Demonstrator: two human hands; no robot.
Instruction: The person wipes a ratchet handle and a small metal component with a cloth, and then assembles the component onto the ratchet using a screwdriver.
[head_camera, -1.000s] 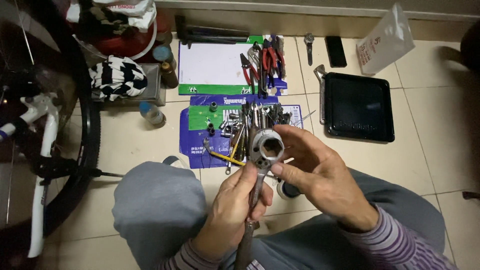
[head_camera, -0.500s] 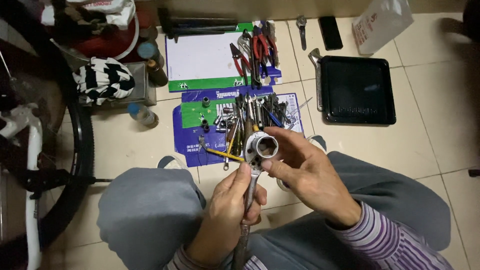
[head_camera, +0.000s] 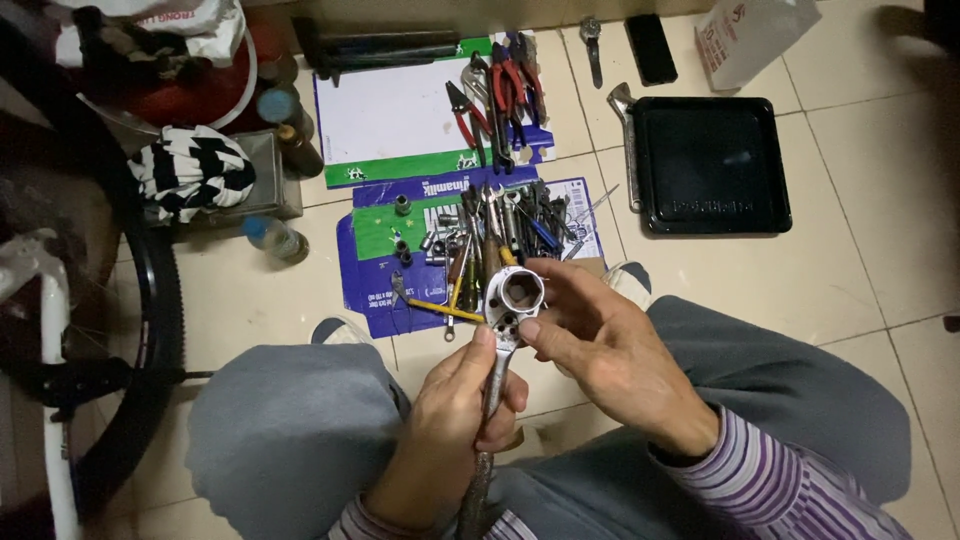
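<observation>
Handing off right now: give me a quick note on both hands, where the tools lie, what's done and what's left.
Left hand: gripping the handle of the ratchet wrench, head up.
Right hand: fingers on the wrench head, whose round opening shows hollow.
Loose sockets and wrenches lie on the flattened blue carton; pliers on the white sheet beyond; black tray to the right.
Done: wrench picked up.
Left: nothing sits in the head yet.

Ratchet wrench (head_camera: 508, 310) gripped by handle in left hand (head_camera: 462, 400), round head pinched by right hand (head_camera: 610, 355) fingertips, held above knees, loose sockets & tools piled on blue cardboard (head_camera: 365, 285) behind, black tray (head_camera: 712, 165) set at upper right, bike wheel (head_camera: 150, 300) seen at left.
</observation>
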